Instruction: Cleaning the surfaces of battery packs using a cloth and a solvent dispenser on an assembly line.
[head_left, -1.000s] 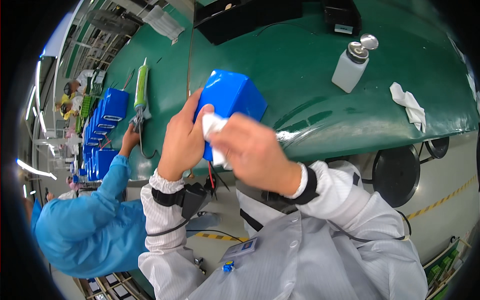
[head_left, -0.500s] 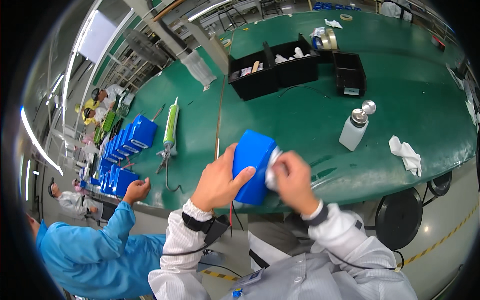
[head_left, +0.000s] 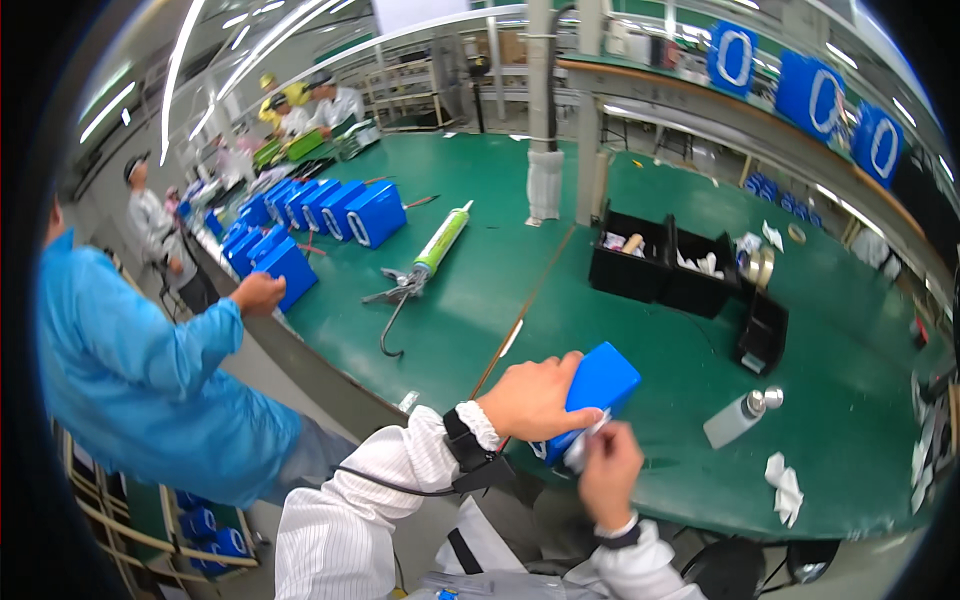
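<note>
A blue shrink-wrapped battery pack [head_left: 603, 381] is tilted over the near edge of the green table, gripped from its left side by my left hand [head_left: 541, 400]. The thumb lies across its face and the fingers wrap behind. Against the pack's lower right side, my right hand [head_left: 611, 475] pinches a crumpled white wipe [head_left: 577, 455]. To the right stands a white pump bottle [head_left: 735, 420] with a metal top, and a used white wipe [head_left: 785, 489] lies near it.
A caulking gun [head_left: 432, 252] with a green tube lies left of the table seam. Black bins [head_left: 655, 262] stand further back. Several blue packs [head_left: 362, 215] line the left side, where a co-worker in blue [head_left: 150, 360] touches one. A raised shelf [head_left: 690, 100] crosses the back right.
The view has swung left and up, so the table's things appear further right. My right hand and wipe have moved lower along the pack. The left hand keeps its hold.
</note>
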